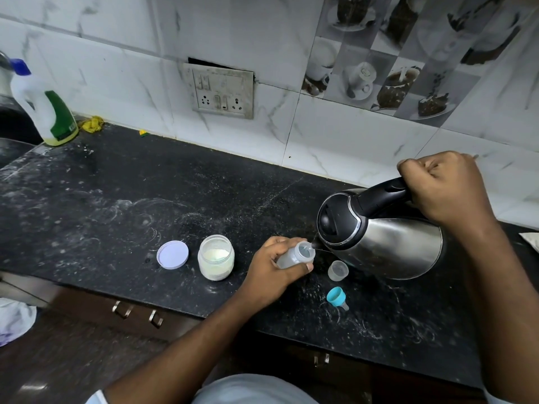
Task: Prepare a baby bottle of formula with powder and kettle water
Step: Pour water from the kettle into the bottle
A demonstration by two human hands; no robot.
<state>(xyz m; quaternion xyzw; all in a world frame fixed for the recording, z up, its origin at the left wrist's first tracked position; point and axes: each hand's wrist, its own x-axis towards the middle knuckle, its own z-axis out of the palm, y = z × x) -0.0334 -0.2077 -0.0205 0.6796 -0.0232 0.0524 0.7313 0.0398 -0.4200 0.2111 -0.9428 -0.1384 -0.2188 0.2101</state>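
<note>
Baby bottle (294,255) tilted above the tabletop (116,199), clasped in the left hand's (277,266) grip, open mouth against the kettle's (379,234) spout. Kettle tipped toward it, handle clenched in the right hand's (446,188) grip. Just beside: clear cap (337,270), blue teat ring (337,297). Left of the bottle: open powder jar (215,258), then its lid (172,254). Far left: detergent bottle (43,106).

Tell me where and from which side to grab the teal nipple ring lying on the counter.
Grip the teal nipple ring across its wide rim, coming from above. It lies tipped on its side, nipple toward the counter edge, so the round collar gives the firmest hold and keeps fingers off the nipple.
</note>
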